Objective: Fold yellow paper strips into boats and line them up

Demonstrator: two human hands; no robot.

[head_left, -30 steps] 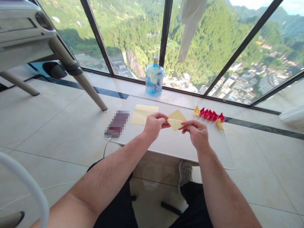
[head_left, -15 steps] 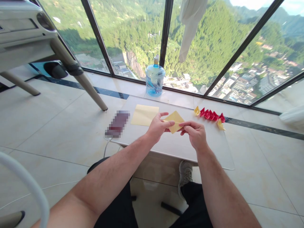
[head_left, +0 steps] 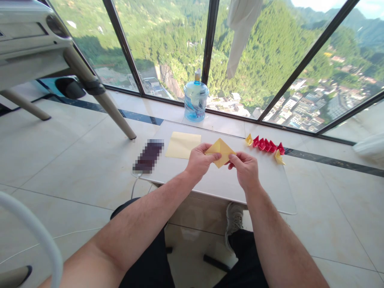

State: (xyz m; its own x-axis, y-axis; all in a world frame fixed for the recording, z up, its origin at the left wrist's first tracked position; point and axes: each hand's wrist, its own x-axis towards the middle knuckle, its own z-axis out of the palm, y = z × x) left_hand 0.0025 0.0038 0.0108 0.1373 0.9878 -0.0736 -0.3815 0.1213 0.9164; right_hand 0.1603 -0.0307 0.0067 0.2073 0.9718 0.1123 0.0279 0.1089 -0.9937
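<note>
Far left, a big grey piece of furniture (head_left: 27,52) gets cut off by the upper left of the frame, so what it is can't really be told. On the left end of the white counter (head_left: 172,168), some dark rectangular thing (head_left: 148,157) has been pixelated into mush, with a white cable (head_left: 132,188) partly hidden below it. Next over, a flat yellow sheet (head_left: 181,145) has its lower right corner covered by the left hand (head_left: 198,163). Dead centre is the folded yellow paper (head_left: 221,146), a creased diamond pinched at its left corner by that hand and at its right by the right hand (head_left: 246,168). Thumbs are seen up front; most fingers are hidden behind. Whether the counter is touched by it can't be told. Right of centre, red folded pieces (head_left: 267,145) are packed too tightly to be counted easily, flanked by two yellow ones (head_left: 279,157).
</note>
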